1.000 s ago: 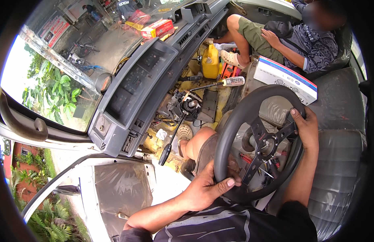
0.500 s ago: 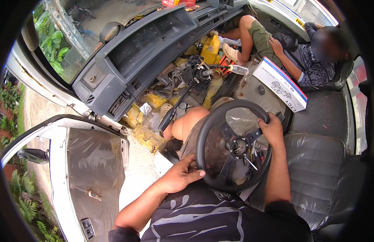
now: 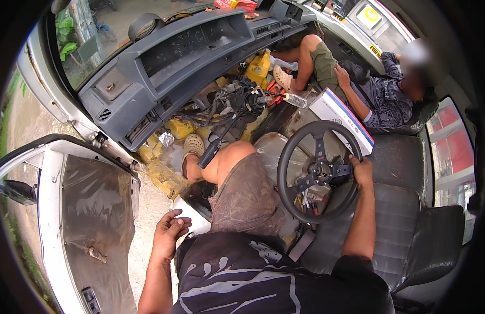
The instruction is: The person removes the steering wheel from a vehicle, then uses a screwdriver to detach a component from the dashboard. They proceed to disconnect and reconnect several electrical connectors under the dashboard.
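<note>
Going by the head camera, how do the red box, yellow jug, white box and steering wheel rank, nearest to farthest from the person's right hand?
From the right hand:
1. Steering wheel, in its grip
2. White box, just beyond the wheel
3. Yellow jug, farther up and left
4. Red box, at the top edge

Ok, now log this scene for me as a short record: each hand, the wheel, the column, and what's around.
Right hand: gripping the rim's right side
Left hand: empty, fingers loosely curled, away from the wheel
Steering wheel: black, three-spoked, apart from the column
Steering column: exposed, with a black-ended stalk pointing toward the person
Dashboard: grey, beyond the column
Box: white with blue and red edging, beside a seated person
Door: open, on the left
</note>
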Available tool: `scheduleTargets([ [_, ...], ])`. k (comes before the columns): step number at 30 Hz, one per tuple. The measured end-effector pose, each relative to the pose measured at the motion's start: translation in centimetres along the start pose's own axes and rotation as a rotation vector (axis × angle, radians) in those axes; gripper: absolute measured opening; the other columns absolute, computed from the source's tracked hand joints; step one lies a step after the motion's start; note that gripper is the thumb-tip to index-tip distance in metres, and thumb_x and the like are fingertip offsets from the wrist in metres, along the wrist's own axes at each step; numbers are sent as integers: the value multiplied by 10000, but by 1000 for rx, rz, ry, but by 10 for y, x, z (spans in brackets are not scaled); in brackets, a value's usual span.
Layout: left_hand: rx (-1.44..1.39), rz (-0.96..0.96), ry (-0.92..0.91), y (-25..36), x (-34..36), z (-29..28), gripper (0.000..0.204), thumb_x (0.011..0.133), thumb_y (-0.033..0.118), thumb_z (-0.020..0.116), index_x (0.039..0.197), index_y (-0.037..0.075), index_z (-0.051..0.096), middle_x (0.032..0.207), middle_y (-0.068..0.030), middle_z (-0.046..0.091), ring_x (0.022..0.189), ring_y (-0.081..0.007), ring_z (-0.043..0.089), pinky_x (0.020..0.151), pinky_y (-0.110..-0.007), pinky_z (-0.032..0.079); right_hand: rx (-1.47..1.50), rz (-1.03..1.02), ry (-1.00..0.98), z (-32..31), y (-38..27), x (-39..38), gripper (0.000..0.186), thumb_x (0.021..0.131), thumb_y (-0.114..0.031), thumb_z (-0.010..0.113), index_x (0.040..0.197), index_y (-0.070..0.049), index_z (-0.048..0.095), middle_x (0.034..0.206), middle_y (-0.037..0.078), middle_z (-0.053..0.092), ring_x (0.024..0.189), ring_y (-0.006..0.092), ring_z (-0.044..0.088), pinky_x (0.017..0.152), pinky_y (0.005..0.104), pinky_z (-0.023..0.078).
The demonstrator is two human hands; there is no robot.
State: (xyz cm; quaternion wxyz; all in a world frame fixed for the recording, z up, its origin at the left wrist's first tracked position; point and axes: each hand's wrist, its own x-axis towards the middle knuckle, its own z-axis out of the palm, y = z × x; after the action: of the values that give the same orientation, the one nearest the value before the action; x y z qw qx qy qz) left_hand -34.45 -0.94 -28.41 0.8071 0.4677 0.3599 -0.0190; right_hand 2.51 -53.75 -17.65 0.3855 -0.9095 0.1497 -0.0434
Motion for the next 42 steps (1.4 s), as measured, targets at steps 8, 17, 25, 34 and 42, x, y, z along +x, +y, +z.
scheduleTargets([
  [8, 53, 9, 217, -3, 10, -31, 438, 1050, 218, 683, 1429, 27, 572, 1139, -128, 748, 1018, -221, 732, 924, -359, 575, -134, 67, 152, -2, 44, 68, 369, 944, -299, 773, 876, 58, 709, 629, 97, 629, 466, 213, 575, 472, 398, 432],
  [17, 252, -40, 254, -12, 8, -18, 442, 1055, 160, 693, 1435, -26, 566, 1175, -169, 753, 1082, -253, 731, 964, -379, 576, -573, 3, 170, 33, 89, 84, 692, 917, -459, 799, 1358, 53, 648, 1210, 329, 716, 1184, 483, 679, 1042, 516, 527],
  [25, 572, -1, 223, -8, 24, -10, 432, 1033, 95, 696, 1424, -49, 583, 1135, -140, 775, 1024, -200, 725, 943, -328, 567, -354, -571, 518, 85, -15, -9, 547, 919, -167, 794, 1421, -22, 632, 1402, 230, 631, 1341, 411, 567, 1128, 516, 465],
  [34, 967, 103, 66, 8, 37, -3, 496, 1023, 104, 741, 1456, -46, 551, 1132, -147, 764, 1032, -202, 740, 936, -337, 593, -160, -1258, -573, 222, -97, -207, 228, 919, -313, 785, 1039, -120, 768, 930, 30, 715, 890, 224, 683, 837, 395, 519],
  [42, 1289, -169, 117, -57, 67, -80, 536, 962, 192, 783, 1419, -31, 614, 1136, -208, 790, 1004, -282, 768, 923, -380, 592, 190, -1145, -442, 244, -85, -189, 202, 906, -275, 798, 1008, -102, 782, 909, 23, 707, 844, 222, 670, 824, 371, 536],
])
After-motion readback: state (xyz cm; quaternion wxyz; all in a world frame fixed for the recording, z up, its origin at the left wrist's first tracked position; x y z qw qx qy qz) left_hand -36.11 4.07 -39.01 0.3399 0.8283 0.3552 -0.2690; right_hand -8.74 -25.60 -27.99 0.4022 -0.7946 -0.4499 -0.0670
